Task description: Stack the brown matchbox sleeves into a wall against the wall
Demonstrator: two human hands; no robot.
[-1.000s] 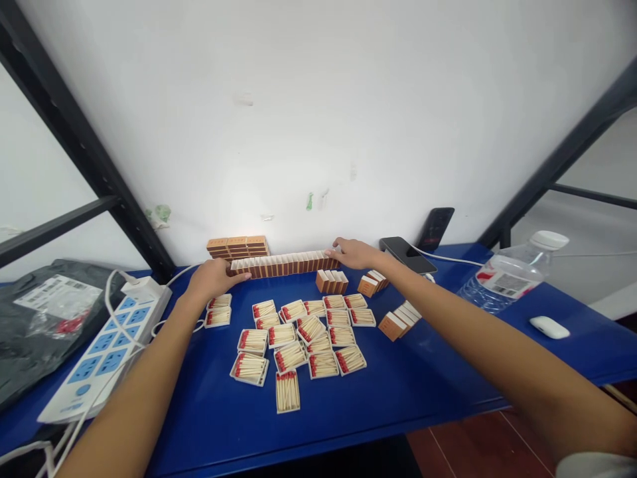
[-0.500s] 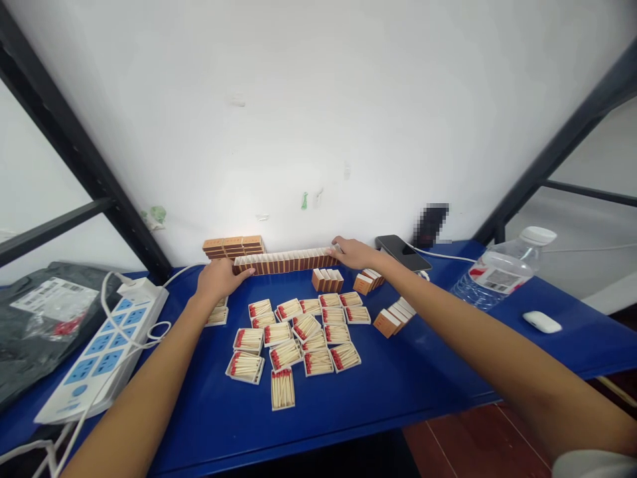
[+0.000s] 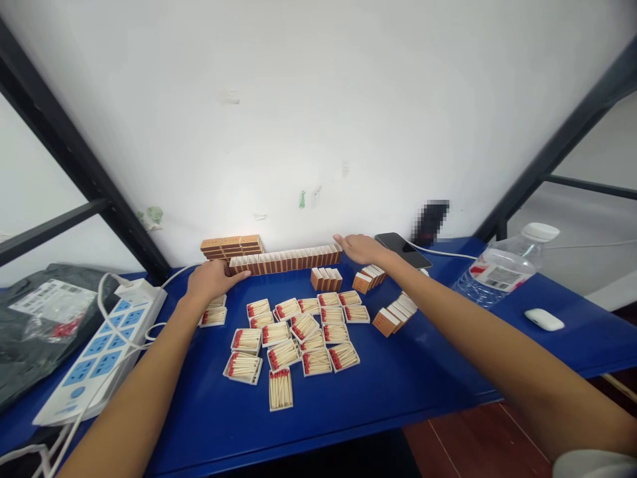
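A long row of upright matchbox sleeves [image 3: 286,261], brown-sided with white upper edges, stands along the wall. My left hand [image 3: 212,279] grips its left end, thumb along the front and the other fingers partly hidden behind. At the right end, my right hand [image 3: 362,248] has its fingers stretched out beside the last sleeve and holds nothing. Many matchbox trays [image 3: 302,330] filled with red-tipped matches lie on the blue table [image 3: 348,411] in front of the row. More trays [image 3: 213,314] lie partly under my left wrist.
Stacked matchboxes [image 3: 230,245] stand behind the row's left end. Shorter groups of sleeves [image 3: 326,279] lie to the right. A phone [image 3: 402,249], a water bottle [image 3: 502,269] and a white case [image 3: 544,319] are farther right; a power strip [image 3: 107,352] lies left.
My right hand has opened off the row's right end and moved slightly right. My left hand stays at the left end. The view has shifted a little.
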